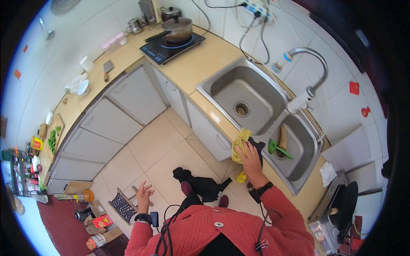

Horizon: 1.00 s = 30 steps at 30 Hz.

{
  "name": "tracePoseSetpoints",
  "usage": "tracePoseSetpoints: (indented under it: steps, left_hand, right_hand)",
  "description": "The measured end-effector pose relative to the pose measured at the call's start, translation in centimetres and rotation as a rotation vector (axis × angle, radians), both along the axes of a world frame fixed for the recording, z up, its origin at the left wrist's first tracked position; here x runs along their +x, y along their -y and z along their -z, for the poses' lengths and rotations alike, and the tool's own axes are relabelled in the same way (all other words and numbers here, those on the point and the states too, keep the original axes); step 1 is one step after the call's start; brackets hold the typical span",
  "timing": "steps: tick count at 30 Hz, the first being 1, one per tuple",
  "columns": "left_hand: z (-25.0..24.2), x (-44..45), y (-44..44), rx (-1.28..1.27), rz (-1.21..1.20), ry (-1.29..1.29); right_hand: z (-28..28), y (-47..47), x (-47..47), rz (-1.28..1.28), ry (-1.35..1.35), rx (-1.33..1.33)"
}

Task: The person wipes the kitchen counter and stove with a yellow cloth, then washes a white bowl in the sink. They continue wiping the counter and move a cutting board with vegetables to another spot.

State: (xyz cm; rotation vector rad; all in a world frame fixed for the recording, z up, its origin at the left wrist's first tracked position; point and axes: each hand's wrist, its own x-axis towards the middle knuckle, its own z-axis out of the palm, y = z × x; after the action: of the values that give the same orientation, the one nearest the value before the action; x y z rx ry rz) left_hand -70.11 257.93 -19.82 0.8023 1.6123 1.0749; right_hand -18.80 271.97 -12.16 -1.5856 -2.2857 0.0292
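My right hand [251, 161] rests on a crumpled yellow cloth [238, 147] and a black cloth [258, 145] at the front rim of the steel double sink [237, 124]. Whether its fingers grip them, I cannot tell. More yellow material [240, 177] shows below that hand. In the smaller basin lie a green-handled tool [282, 150], perhaps a peeler, and a long brown root vegetable [283, 137]. My left hand [144, 195] is raised over the floor, fingers apart, holding nothing. Black cloth [203, 185] lies on the floor around my feet.
A lidded pot [178, 30] stands on an induction cooker [160, 49]. Left along the counter are a cleaver [108, 67], a bowl [84, 87] and a cutting board [58, 124] with leafy greens [52, 140]. A low woven stool [123, 204] and boxes [97, 209] stand on the floor.
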Motion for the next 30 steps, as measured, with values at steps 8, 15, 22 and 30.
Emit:
tracePoseSetpoints:
  steps: [8,15,22,30]
  left_hand:
    - [1.4,-8.3,-2.0,0.011,-0.016,-0.009]
    - [0.6,-15.3,-5.4,0.064,-0.020,-0.020]
    - [-0.7,-17.1,-7.1,-0.011,-0.045,-0.042]
    - [-2.2,-17.0,-15.5,0.028,0.118,-0.042]
  right_hand:
    - [1.2,-13.8,-10.1,-0.043,0.037,0.173]
    - [0.6,-14.4,-11.4,-0.019,0.056,0.163]
    - [-0.9,-11.7,-9.5,-0.054,0.010,0.060]
    - [0.6,-22.4,-16.6,-0.077,0.011,0.076]
